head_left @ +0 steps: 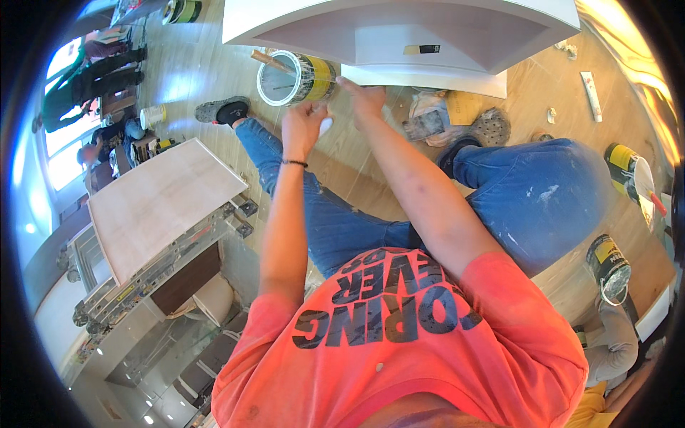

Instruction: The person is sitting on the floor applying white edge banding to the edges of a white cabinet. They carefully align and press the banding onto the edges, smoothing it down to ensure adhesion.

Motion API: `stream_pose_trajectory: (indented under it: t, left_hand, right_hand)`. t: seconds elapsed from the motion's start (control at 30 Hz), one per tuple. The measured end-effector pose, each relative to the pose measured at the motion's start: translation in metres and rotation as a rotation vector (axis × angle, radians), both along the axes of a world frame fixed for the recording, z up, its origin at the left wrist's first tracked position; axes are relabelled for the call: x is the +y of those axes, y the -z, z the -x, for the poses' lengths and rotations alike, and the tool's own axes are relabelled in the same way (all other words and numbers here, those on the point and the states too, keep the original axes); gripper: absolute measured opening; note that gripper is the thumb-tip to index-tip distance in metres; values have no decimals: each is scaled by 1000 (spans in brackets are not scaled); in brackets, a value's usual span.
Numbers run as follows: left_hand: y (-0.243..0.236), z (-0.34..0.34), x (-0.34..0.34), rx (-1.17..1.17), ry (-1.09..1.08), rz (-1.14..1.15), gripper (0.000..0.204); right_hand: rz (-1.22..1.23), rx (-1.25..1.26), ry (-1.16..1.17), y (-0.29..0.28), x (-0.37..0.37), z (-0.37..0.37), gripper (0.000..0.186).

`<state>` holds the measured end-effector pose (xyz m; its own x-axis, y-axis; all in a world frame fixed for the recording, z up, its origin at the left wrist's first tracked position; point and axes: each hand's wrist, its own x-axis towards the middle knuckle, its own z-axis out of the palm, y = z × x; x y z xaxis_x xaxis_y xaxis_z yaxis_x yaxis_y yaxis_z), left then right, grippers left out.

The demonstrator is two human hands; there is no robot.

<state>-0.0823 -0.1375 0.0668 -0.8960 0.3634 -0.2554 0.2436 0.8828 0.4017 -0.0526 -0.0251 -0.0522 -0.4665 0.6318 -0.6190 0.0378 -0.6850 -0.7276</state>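
My left hand [304, 128] is closed just below an open paint bucket [321, 78], and a small white wad [326, 126] shows at its fingers. A brush or stick with a wooden handle [265, 58] leans on the bucket's rim, its lower end inside. To the right of the bucket, my right hand [365, 103] is raised near the lower edge of a white curved furniture piece [285, 27]. Its fingers are curled, one pointing toward the bucket; what they hold, if anything, is hidden.
Crumpled plastic and a brown piece of card [464, 108] lie by my right shoe [457, 153]. More paint cans [610, 260] stand to the right, one bucket [631, 171] with a red-handled tool. A pale board [168, 207] rests at the left. Other people are in the background.
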Motion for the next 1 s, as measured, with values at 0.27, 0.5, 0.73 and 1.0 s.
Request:
stream_pose_trajectory:
  t: [0.27,0.5,0.73,1.0]
  left_hand:
    - [19,-71,-38,-156,-269,-283,28]
    - [-7,-88,-20,-154,-514,-1175,40]
    - [-44,-111,31,-36,-368,-1377,50]
    - [-34,-148,70,15,-208,-1310,43]
  right_hand:
    - [-100,-309,-256,13,-30,-20,84]
    - [323,107,-838,-42,14,-42,70]
    - [-349,399,-1043,-188,68,-70,76]
    - [-1193,519,-910,-359,184,-184,36]
